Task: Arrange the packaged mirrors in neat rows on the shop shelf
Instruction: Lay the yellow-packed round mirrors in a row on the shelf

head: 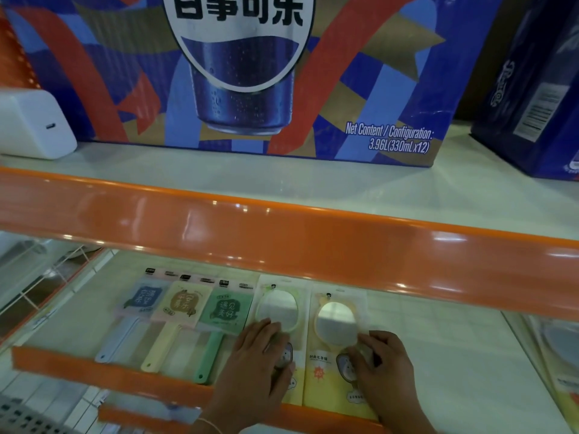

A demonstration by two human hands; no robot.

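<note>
Five packaged hand mirrors lie side by side on the lower shelf. From the left they are a blue one, a yellow one and a green one, each with a long handle. Right of them lie two oval mirrors in yellow packs, one beside the other. My left hand rests flat on the lower part of the first oval pack. My right hand presses its curled fingers on the lower right of the second oval pack.
An orange shelf rail crosses the view above the mirrors. A large blue cola carton and a white charger stand on the upper shelf. Another packaged mirror lies at the far right. A wire divider stands left.
</note>
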